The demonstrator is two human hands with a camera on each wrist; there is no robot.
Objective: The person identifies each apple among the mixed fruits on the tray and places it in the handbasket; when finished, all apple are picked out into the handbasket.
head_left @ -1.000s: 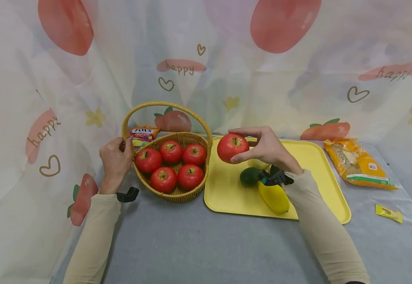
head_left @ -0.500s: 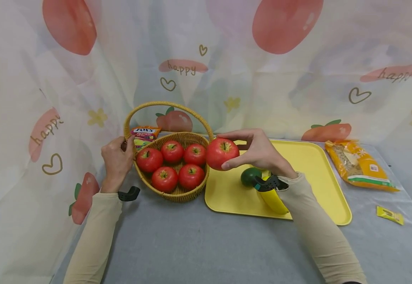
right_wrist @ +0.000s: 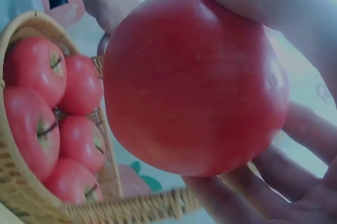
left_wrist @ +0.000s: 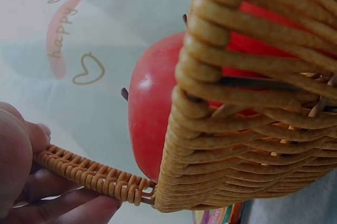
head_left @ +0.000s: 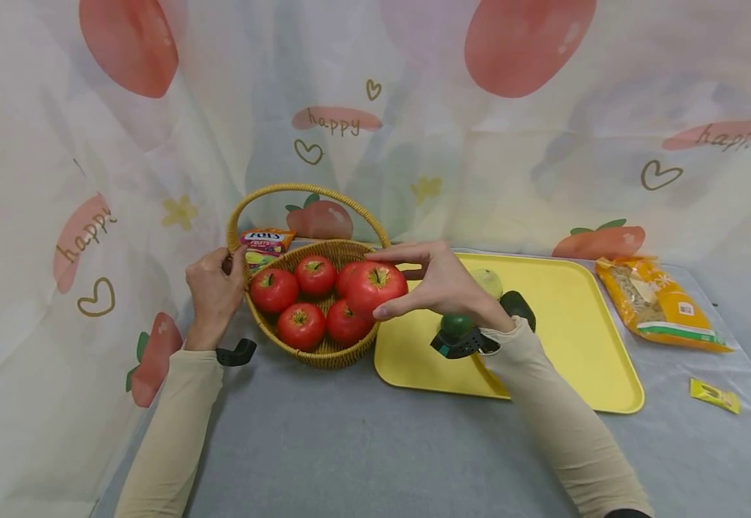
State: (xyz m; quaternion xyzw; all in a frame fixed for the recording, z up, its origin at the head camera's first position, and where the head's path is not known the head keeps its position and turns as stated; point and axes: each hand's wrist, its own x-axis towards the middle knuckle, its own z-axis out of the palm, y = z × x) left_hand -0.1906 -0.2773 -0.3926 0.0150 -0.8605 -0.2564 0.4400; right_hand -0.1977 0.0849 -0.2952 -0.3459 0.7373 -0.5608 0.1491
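Observation:
A wicker basket (head_left: 330, 360) with a tall arched handle (head_left: 304, 188) holds several red apples (head_left: 301, 326). My left hand (head_left: 215, 291) grips the handle low on its left side, and the left wrist view shows fingers (left_wrist: 79, 208) wrapped round the woven handle (left_wrist: 95, 174). My right hand (head_left: 437, 284) holds another red apple (head_left: 375, 288) between thumb and fingers, over the basket's right rim. In the right wrist view this apple (right_wrist: 195, 82) fills the middle and hides part of the basket (right_wrist: 31, 192) behind it.
Right of the basket lies a yellow tray (head_left: 583, 345) bearing dark green avocados (head_left: 519, 309) and a pale fruit (head_left: 488, 282), partly covered by my right arm. A candy bag (head_left: 267, 244) stands behind the basket. An orange bag (head_left: 660, 306) and a small yellow packet (head_left: 714, 396) lie at right.
My right hand has carried its apple left from above the tray to over the basket's right side. My left hand keeps its grip on the handle.

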